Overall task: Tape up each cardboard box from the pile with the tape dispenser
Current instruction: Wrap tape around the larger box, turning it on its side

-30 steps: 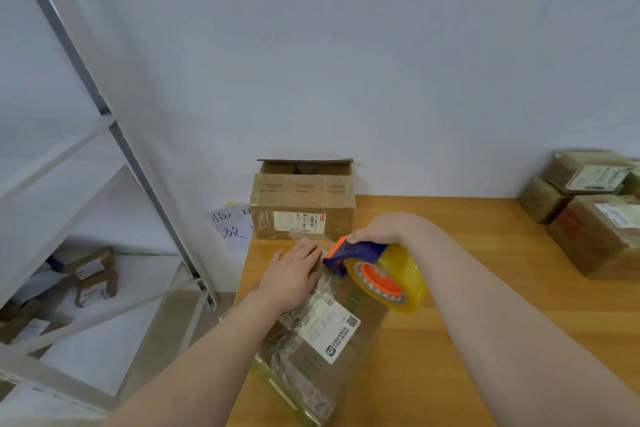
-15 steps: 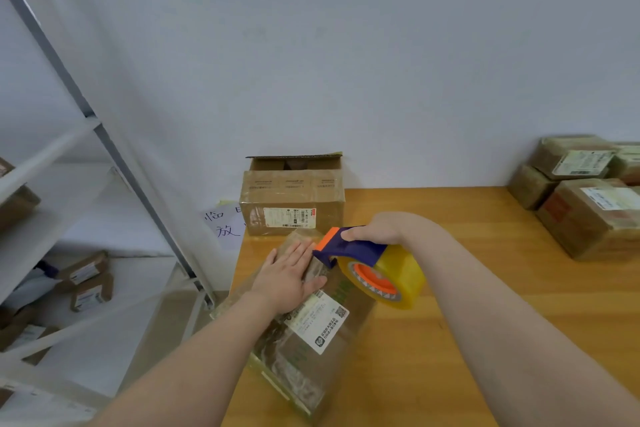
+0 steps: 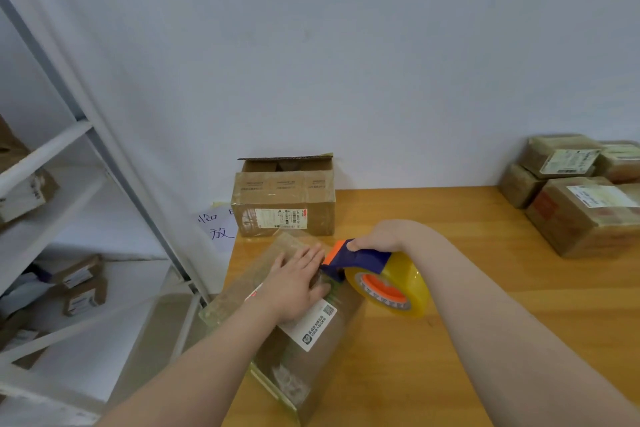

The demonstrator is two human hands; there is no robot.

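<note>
A long, tape-covered cardboard box with a white label lies slanted on the left end of the wooden table, partly over the table's left edge. My left hand presses flat on its top with straight fingers. My right hand grips the blue and orange handle of the tape dispenser. Its yellowish tape roll hangs over the box's right edge, and its blade end touches the box top beside my left fingers.
An open-topped cardboard box stands against the wall behind the taped box. Several taped boxes are stacked at the table's right end. A white metal shelf rack with small parcels stands left. A handwritten paper note hangs by the table.
The tape dispenser has slid toward me along the box top. My left hand has flattened and moved a little nearer on the box. The camera has tilted up slightly.
</note>
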